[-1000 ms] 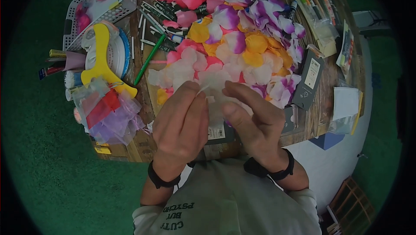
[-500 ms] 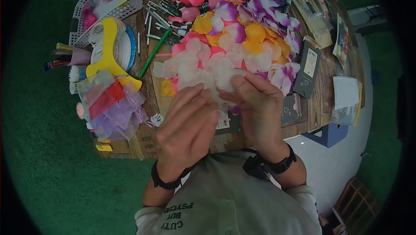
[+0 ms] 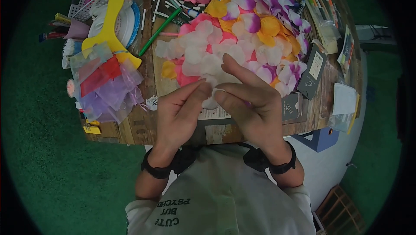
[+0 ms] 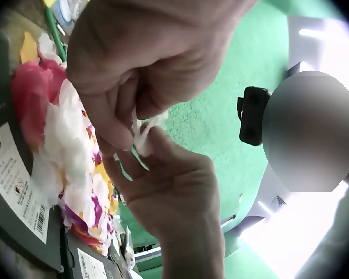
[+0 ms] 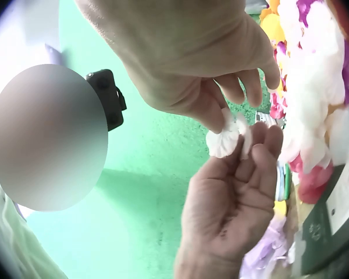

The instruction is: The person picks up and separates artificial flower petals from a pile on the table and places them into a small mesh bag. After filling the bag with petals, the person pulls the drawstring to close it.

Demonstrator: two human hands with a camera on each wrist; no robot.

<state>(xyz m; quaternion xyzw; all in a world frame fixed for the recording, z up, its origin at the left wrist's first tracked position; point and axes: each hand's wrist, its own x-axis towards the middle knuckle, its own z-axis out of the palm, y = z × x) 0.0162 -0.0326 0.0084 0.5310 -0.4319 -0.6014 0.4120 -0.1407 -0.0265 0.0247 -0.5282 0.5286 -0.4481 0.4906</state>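
Both hands meet over the near edge of a petal heap (image 3: 197, 46). A small white petal (image 5: 222, 143) is pinched between the thumb and fingers of my left hand (image 3: 178, 111), which also shows at the bottom of the right wrist view (image 5: 227, 215). My right hand (image 3: 255, 105) pinches the white petal material from the other side with thumb and index finger, its other fingers spread. In the left wrist view thin white pieces (image 4: 144, 132) show between the two hands. How many petals are held, I cannot tell.
Dark boxes with labels (image 3: 311, 74) lie right of the heap. Further left are a green stick (image 3: 159, 32), a yellow three-armed piece (image 3: 110, 31), mesh bags (image 3: 108, 85) and a perforated basket (image 3: 80, 1). Bagged pens (image 3: 318, 7) lie at the far right.
My hands have come together around the white petal, the left fingers closing to a pinch. In the head view the table items have shifted up with the camera.
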